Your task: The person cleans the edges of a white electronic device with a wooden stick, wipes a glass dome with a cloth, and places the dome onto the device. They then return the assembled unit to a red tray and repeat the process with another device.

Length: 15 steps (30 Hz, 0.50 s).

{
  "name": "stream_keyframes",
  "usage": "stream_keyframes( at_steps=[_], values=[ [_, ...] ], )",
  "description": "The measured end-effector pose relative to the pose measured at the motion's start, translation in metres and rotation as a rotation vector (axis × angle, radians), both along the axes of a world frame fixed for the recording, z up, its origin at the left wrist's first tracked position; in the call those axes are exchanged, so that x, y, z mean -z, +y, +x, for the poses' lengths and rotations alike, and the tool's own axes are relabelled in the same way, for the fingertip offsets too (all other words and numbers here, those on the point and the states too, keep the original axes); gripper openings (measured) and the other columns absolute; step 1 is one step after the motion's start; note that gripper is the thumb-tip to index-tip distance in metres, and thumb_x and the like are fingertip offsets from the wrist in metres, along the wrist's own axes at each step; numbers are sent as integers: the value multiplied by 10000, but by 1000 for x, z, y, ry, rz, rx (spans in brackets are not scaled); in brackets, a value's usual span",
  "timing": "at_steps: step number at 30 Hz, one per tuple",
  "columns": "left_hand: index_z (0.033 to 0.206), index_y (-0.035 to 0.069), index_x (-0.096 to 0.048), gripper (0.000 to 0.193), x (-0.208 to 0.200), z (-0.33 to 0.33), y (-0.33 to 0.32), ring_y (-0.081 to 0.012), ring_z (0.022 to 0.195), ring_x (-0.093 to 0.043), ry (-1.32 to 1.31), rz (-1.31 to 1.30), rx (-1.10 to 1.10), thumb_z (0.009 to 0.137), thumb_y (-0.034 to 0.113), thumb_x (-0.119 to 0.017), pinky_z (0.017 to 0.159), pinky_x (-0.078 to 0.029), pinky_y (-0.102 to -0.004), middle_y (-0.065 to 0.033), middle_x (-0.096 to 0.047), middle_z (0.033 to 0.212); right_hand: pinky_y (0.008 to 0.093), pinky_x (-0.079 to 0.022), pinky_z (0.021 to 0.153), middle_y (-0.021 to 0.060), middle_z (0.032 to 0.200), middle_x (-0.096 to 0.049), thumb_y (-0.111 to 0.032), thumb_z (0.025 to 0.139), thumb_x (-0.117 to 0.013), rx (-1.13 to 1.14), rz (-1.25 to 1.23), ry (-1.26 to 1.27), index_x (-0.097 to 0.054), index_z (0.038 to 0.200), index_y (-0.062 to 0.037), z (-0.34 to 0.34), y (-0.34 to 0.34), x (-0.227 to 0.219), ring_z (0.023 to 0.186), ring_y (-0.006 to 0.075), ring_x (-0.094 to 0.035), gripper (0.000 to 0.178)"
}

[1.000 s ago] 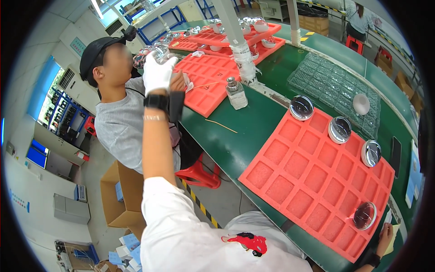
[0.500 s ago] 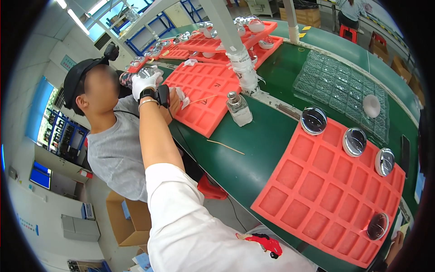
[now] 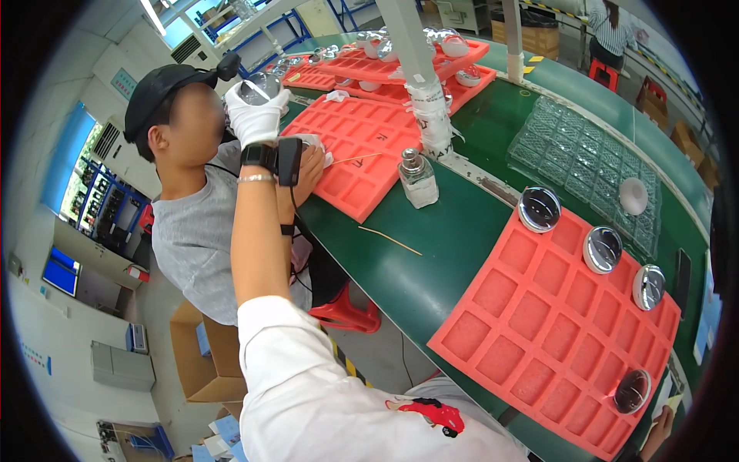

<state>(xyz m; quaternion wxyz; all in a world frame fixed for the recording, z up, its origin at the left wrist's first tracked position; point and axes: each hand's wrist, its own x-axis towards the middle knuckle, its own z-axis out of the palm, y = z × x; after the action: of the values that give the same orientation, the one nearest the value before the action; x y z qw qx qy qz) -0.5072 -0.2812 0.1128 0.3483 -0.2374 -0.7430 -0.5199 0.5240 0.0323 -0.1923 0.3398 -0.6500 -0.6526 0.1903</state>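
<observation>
Raised at the far left beside a seated co-worker, my left hand (image 3: 258,119) wears a white glove and grips a shiny glass dome (image 3: 259,88). A black watch and a small black box are strapped to that wrist. My right hand does not show. A pink grid tray (image 3: 514,308) lies on the green table in front of me. Similar mirror-like domes sit in it: one (image 3: 539,209) at its far left corner, another (image 3: 603,249) along the far edge, a third (image 3: 649,287) to the right, and one (image 3: 633,391) near the right end.
A glass bottle (image 3: 418,181) and a thin stick (image 3: 390,240) are on the table (image 3: 377,269). Beyond a white post (image 3: 427,115), stacked pink trays (image 3: 493,75) hold domes. A clear plastic tray (image 3: 570,154) bears a white round piece (image 3: 633,195). Another person's bare hand (image 3: 658,431) touches papers.
My left hand has lifted a little and turned with the dome, so more of the dome shows. The head view has shifted slightly. The domes in the near tray stay in place.
</observation>
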Motion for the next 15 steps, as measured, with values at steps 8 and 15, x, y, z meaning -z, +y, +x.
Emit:
stream_keyframes(
  at_steps=[8, 15],
  values=[
    [1272, 40, -436, 844, 46, 200, 27, -186, 1056, -581, 166, -100, 636, 545, 22, -865, 919, -501, -316, -82, -540, 1187, 211, -229, 525, -69, 722, -430, -269, 987, -522, -29, 15, 145, -624, 1028, -54, -91, -72, -97, 596, 34, -322, 241],
    [1240, 40, -501, 791, 85, 354, 69, -207, 1068, -592, -5, -211, 1124, 526, 31, -842, 939, -488, -326, -105, -560, 1185, 175, -224, 508, -46, 728, -470, -225, 965, -535, -136, 115, 552, -590, 1087, 3, -235, -178, -166, 585, 22, -357, 265]
  ],
)
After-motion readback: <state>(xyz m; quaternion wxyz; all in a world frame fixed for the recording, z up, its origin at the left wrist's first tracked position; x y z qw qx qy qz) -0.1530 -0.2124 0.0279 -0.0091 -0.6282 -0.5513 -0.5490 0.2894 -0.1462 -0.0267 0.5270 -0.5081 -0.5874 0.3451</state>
